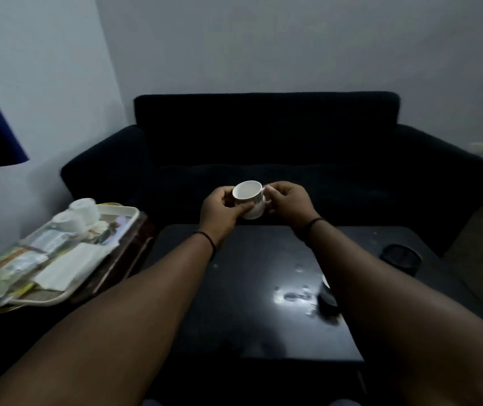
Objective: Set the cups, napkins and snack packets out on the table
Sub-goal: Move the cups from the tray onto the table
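Both hands hold a white cup [248, 197] in the air above the far edge of the dark table [243, 303]. My left hand [219, 210] grips the cup's body from the left. My right hand [288, 202] pinches it at the handle side. On the left a pale tray [118, 213] carries two more white cups [79, 215], several snack packets [20, 265] and folded white napkins [68, 266].
A dark sofa [266, 142] stands behind the table. The tray rests on a small brown side table [123, 259] at the left. A dark round object [400, 257] sits at the table's right side, and another dark object [326, 297] lies partly behind my right forearm.
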